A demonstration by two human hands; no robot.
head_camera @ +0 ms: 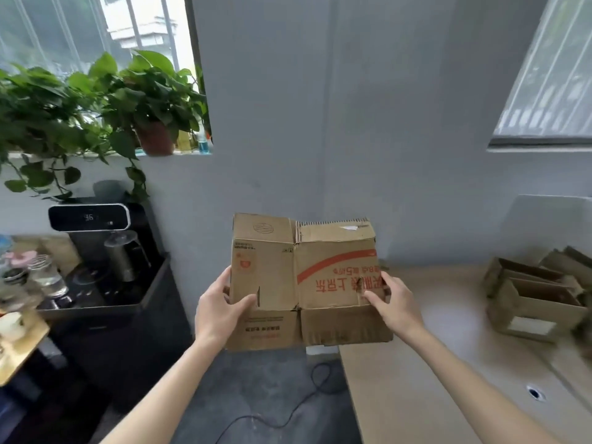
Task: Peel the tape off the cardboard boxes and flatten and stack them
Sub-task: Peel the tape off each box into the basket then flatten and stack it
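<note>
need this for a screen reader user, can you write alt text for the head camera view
Two bare hands hold a flattened cardboard box with red print upright in the air, the left hand gripping its left edge, the right hand its right edge. More cardboard boxes sit on a light wooden table at right.

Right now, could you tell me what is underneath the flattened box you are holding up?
Below the flattened box, held by the left hand and right hand, lie dark floor and a black cable. Whatever is directly behind the cardboard is hidden.
</note>
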